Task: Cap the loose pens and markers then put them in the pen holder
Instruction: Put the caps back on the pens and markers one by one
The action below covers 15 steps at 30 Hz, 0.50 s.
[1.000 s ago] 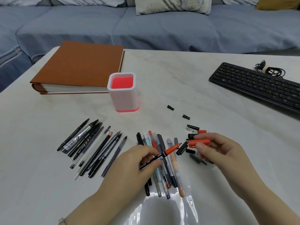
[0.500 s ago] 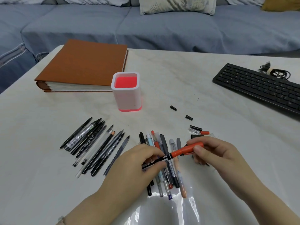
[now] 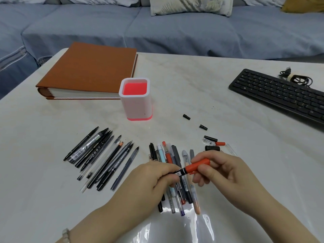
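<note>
left hand (image 3: 154,178) grips marker (image 3: 180,172); right hand (image 3: 220,171) pinches red cap (image 3: 198,165).

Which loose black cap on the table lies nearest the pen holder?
The small black cap, farthest from the hands and lying alone to the right of the pen holder. The other caps lie nearer the hands.

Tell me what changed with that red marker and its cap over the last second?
The right hand slid the red cap leftward onto the marker held by the left hand; a second ago they were apart with the red tip bare, now the cap covers it. Both hands kept their grip. The pen holder, the loose pens and the caps on the table stayed put.
</note>
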Tool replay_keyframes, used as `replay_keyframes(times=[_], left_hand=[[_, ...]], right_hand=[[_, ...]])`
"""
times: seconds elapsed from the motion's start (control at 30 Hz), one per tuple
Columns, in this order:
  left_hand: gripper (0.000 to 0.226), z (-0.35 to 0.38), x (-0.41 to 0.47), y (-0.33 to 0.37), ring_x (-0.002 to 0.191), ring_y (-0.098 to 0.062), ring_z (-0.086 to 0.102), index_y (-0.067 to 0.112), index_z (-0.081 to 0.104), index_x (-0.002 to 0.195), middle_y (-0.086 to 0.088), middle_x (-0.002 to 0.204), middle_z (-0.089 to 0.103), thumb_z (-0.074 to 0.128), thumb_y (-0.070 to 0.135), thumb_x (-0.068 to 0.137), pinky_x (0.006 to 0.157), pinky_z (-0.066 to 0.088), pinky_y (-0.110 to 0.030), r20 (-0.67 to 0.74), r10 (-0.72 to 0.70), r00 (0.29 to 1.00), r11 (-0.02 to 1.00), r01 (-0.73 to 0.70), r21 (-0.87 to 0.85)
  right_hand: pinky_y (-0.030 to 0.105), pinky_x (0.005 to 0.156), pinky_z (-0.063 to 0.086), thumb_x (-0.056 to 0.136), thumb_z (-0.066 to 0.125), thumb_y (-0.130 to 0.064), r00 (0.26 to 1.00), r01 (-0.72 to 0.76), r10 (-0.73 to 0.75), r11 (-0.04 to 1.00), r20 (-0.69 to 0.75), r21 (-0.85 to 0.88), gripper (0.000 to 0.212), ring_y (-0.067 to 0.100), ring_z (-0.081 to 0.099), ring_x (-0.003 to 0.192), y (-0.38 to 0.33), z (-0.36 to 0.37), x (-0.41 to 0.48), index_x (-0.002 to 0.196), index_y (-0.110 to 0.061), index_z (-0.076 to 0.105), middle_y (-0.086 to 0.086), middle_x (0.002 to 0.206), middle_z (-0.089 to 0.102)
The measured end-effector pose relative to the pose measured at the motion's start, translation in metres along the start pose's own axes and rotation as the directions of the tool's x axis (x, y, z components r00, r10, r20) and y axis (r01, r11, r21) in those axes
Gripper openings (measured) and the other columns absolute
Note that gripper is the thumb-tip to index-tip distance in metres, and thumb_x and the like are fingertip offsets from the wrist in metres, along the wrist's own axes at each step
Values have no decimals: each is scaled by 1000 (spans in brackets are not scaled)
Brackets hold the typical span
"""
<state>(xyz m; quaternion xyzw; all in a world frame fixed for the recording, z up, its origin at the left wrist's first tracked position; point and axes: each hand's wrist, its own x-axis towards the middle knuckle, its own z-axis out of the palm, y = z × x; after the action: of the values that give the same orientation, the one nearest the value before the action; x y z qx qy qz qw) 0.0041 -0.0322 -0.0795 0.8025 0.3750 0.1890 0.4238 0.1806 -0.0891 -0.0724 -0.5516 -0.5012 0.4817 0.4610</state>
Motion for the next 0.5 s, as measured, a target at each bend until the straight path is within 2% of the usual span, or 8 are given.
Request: replay_keyframes(times=[0.07, 0.13, 0.2, 0.27, 0.3, 0.37, 0.43, 0.5], left_hand=[[24, 0, 2, 4, 75, -18, 60, 30, 58, 97, -1, 82, 65, 44, 36, 78, 75, 48, -39, 62, -41, 997, 995, 46, -84], [21, 0, 7, 7, 67, -26, 55, 31, 64, 87, -3, 68, 60, 46, 34, 77, 69, 49, -41, 129, -75, 989, 984, 94, -151], [20, -2, 13, 7, 60, -19, 46, 31, 67, 74, 4, 58, 51, 48, 30, 76, 63, 40, -34, 219, -100, 971, 967, 147, -208], [20, -4, 19, 7, 57, -10, 44, 17, 66, 71, 9, 55, 50, 49, 25, 78, 64, 37, -28, 342, -116, 932, 946, 209, -247], [20, -4, 21, 7, 56, -9, 44, 13, 63, 73, 9, 56, 51, 48, 22, 82, 65, 38, -27, 408, -138, 902, 939, 250, -235], [20, 1, 26, 7, 62, -12, 48, 20, 53, 73, 8, 63, 54, 45, 19, 91, 69, 44, -33, 486, -216, 847, 954, 289, -79], [19, 8, 30, 7, 68, -14, 52, 28, 46, 77, 5, 73, 59, 40, 23, 94, 73, 47, -34, 438, -284, 853, 959, 248, 137], [16, 13, 30, 6, 62, -8, 53, 32, 45, 82, 4, 77, 62, 39, 25, 95, 63, 45, -20, 332, -289, 898, 956, 250, 157]], right_hand=[[11, 57, 47, 85, 53, 5, 1000, 25, -25, 999, 10, -20, 22, 6, 59, 53, 0, -2, 0, 83, -12, 66, 3, 59, 68], [12, 59, 47, 83, 55, -4, 999, 51, -51, 999, 7, -16, 16, 7, 60, 54, 0, -5, -1, 80, -15, 67, 1, 60, 68], [13, 61, 48, 77, 53, -11, 998, 68, -67, 998, 12, -17, 18, 7, 62, 56, 0, -9, -2, 78, -23, 66, 0, 61, 69], [13, 61, 49, 77, 52, -12, 998, 59, -59, 998, 10, -22, 16, 7, 63, 58, 4, -11, -3, 78, -20, 65, -4, 62, 70], [13, 61, 49, 78, 51, -13, 999, 43, -42, 998, 9, -38, 14, 7, 62, 58, 8, -11, -3, 80, -18, 65, -5, 62, 69], [13, 63, 47, 84, 51, -14, 1000, -5, 8, 993, 25, -116, 12, 6, 61, 58, 17, -10, -3, 87, -18, 63, -4, 62, 69], [13, 67, 45, 92, 47, -18, 996, -51, 67, 964, 52, -261, 16, 5, 60, 62, 28, -12, 0, 91, -22, 62, -4, 66, 68], [8, 70, 41, 95, 39, -26, 997, -68, 80, 892, 8, -447, 22, 2, 60, 71, 37, -21, 7, 94, -29, 61, -9, 68, 66]])
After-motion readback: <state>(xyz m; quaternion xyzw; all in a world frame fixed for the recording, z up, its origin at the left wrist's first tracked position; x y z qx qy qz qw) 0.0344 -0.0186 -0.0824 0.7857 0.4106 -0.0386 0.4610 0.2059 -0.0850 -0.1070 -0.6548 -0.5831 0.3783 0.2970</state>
